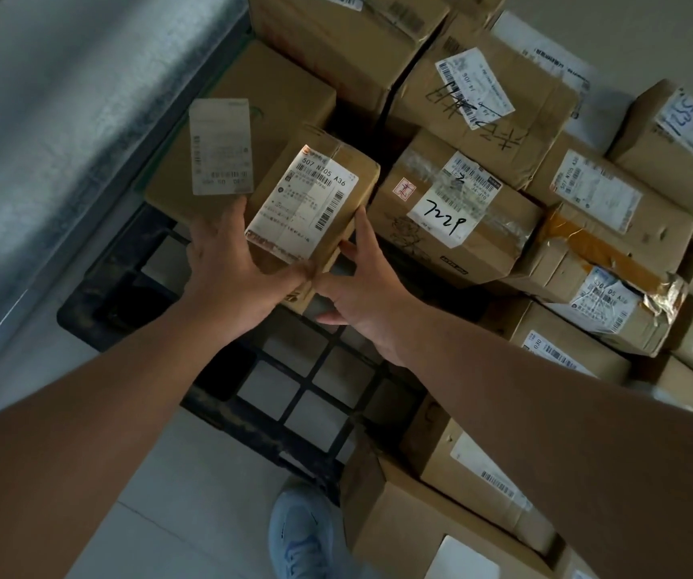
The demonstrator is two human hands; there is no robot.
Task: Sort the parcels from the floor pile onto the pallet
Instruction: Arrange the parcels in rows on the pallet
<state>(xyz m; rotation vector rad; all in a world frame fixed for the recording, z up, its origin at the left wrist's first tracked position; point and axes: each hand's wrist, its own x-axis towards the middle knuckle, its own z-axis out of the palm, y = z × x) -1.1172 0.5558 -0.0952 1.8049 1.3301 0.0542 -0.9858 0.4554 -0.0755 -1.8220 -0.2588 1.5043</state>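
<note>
The small parcel (313,202), a brown cardboard box with a white shipping label reading "507 N705 A36" on its upper face, is held between both hands over the near corner of the black pallet (277,390), just beside a flatter box (236,152) to its left and a box marked "7229" (453,211) to its right; whether its underside already rests on the grid or hangs just above it cannot be told; the left hand (232,265) presses its spread fingers against the near left edge, and the right hand (357,286) pinches the near right corner between thumb and fingers. Judging by its size and the easy reach of both arms, it is probably light; the card looks stiff and square-cornered, the taped seams and glossy label (the slickest parts) are best avoided, and opposite side faces or the lower edges seem the surest places to hold; nothing visible says whether the contents are fragile. The pallet is an open plastic lattice with pale floor (194,495) showing through its holes, so a small box could tip or catch an edge in a gap unless set across the ribs or snug against its neighbours. A grey metal wall (64,119) runs along the left; stacked cartons crowd the right, more boxes (440,495) lie near the person's light blue shoe (298,532), and the room is dim.
</note>
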